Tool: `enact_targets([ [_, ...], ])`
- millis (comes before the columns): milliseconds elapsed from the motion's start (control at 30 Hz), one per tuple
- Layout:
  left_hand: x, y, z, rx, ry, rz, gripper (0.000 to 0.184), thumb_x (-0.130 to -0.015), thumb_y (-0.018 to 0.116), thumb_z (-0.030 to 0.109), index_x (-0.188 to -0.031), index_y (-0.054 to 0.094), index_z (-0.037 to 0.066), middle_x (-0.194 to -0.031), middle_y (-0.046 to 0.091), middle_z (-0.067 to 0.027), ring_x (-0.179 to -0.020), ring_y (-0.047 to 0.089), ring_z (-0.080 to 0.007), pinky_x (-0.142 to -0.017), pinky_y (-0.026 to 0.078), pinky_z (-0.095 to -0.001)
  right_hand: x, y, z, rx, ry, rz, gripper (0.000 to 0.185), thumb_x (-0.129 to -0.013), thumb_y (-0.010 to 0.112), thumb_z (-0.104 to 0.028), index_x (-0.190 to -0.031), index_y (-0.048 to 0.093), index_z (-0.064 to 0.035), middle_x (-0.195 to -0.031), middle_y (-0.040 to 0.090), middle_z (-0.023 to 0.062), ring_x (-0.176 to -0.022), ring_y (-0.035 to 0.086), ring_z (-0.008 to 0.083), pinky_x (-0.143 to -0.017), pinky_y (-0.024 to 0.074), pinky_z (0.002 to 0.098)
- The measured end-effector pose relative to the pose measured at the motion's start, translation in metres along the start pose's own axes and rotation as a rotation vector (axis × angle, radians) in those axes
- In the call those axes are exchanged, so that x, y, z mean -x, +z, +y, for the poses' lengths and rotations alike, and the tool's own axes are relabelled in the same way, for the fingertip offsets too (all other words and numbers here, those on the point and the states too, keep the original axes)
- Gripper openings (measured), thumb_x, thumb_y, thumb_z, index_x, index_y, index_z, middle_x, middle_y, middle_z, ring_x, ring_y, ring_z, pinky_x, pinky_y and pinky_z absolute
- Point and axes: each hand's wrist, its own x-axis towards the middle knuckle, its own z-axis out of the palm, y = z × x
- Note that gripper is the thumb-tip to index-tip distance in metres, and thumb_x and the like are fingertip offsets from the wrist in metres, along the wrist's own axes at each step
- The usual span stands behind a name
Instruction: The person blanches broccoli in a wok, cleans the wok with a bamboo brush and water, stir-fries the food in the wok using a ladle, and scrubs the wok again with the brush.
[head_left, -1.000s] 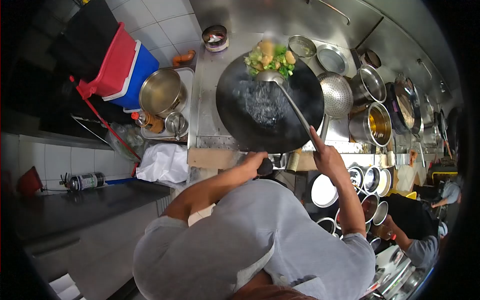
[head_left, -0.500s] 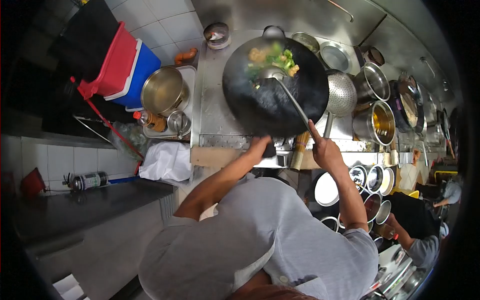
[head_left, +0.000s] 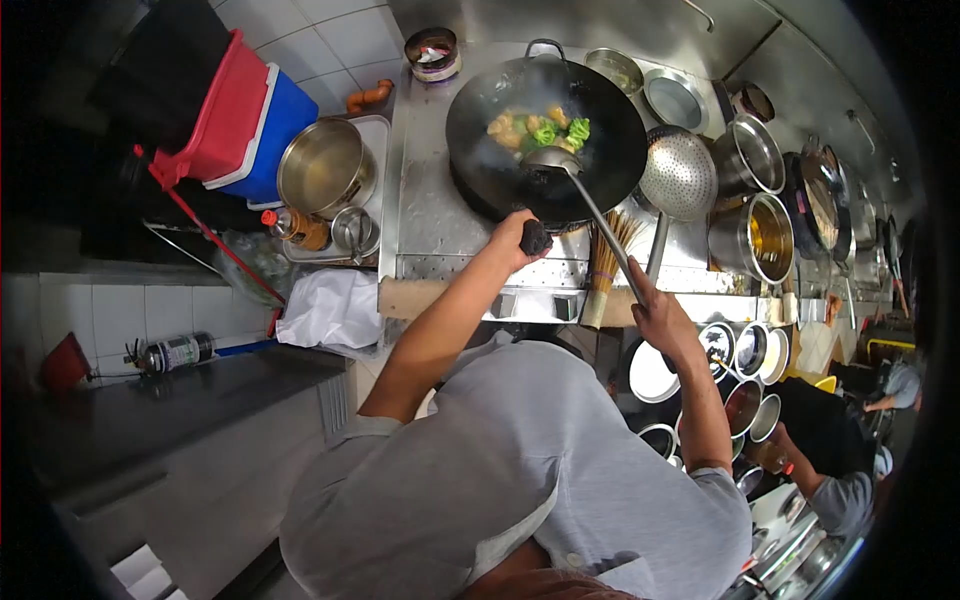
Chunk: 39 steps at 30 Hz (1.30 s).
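Observation:
A large black wok [head_left: 480, 125] sits on the steel stove, slightly tilted. Inside it lie green vegetables [head_left: 578, 131] and pale brown pieces of food [head_left: 508, 132], with light steam over them. My left hand [head_left: 514, 242] is closed at the wok's near side, around a dark grip; whether that is bare handle or cloth I cannot tell. My right hand [head_left: 660, 318] holds a long-handled metal ladle [head_left: 552, 158], its index finger stretched along the shaft. The ladle's bowl rests in the wok, against the near side of the food.
Right of the wok are a perforated strainer [head_left: 680, 175], a bamboo brush [head_left: 604, 270] and a pot of yellowish liquid [head_left: 768, 240]. A steel pot [head_left: 322, 168] and a red-capped bottle [head_left: 296, 228] stand left. Several bowls lie near my right forearm. Another person's arm [head_left: 805, 465] reaches in at right.
The wok and my left hand have moved away from my body, and the wok looks less tipped toward me. The food has shifted inside it. My right hand and ladle have moved slightly.

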Motion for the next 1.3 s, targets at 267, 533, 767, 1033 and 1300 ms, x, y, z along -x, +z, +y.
enact_targets([
  [267, 0.055, 0.011, -0.021, 0.048, -0.012, 0.025, 0.013, -0.079, 0.061, 0.021, -0.085, 0.057, 0.01, -0.078, 0.059, -0.0095, -0.071, 0.061, -0.026, -0.06, 0.052, -0.0425, 0.013, -0.041, 0.007, -0.013, -0.138, -0.046, 0.077, -0.082, 0.058, -0.006, -0.152, 0.03, -0.0199, -0.089, 0.065, 0.0312, -0.084, 0.065, 0.0451, -0.079, 0.0487, 0.0523],
  [533, 0.05, -0.045, -0.101, -0.18, 0.224, 0.021, 0.015, -0.081, 0.06, 0.012, -0.093, 0.064, 0.004, -0.084, 0.062, -0.0069, -0.076, 0.062, -0.0215, -0.065, 0.053, -0.0365, -0.017, -0.009, -0.005, 0.133, -0.126, 0.158, 0.083, -0.082, 0.056, -0.003, -0.155, 0.022, -0.0215, -0.074, 0.063, 0.0289, -0.069, 0.063, 0.0462, -0.068, 0.0476, 0.0551],
  [767, 0.033, -0.027, -0.026, -0.015, 0.139, -0.118, 0.009, -0.08, 0.061, 0.018, -0.079, 0.058, 0.01, -0.077, 0.063, -0.0089, -0.068, 0.063, -0.0217, -0.057, 0.051, -0.0398, 0.008, -0.024, 0.0, -0.027, -0.153, 0.031, 0.078, -0.084, 0.059, -0.006, -0.153, 0.027, -0.0194, -0.083, 0.066, 0.0294, -0.083, 0.065, 0.0459, -0.077, 0.0485, 0.0528],
  [1033, -0.027, -0.054, -0.065, -0.159, 0.322, -0.131, 0.016, -0.083, 0.063, 0.02, -0.088, 0.063, 0.005, -0.079, 0.063, -0.0073, -0.068, 0.063, -0.0211, -0.057, 0.052, -0.0401, -0.036, 0.007, -0.006, 0.189, -0.107, 0.132, 0.084, -0.082, 0.06, -0.005, -0.155, 0.021, -0.0206, -0.078, 0.065, 0.0265, -0.074, 0.065, 0.0449, -0.07, 0.0509, 0.0536],
  [1300, 0.014, -0.036, -0.027, -0.043, 0.295, -0.043, 0.012, -0.079, 0.063, 0.018, -0.083, 0.06, 0.008, -0.073, 0.057, -0.006, -0.066, 0.061, -0.0213, -0.06, 0.053, -0.0403, -0.001, -0.01, -0.011, -0.104, -0.03, 0.072, 0.076, -0.084, 0.058, -0.006, -0.152, 0.029, -0.0201, -0.089, 0.065, 0.0314, -0.087, 0.064, 0.0477, -0.079, 0.0486, 0.0519],
])
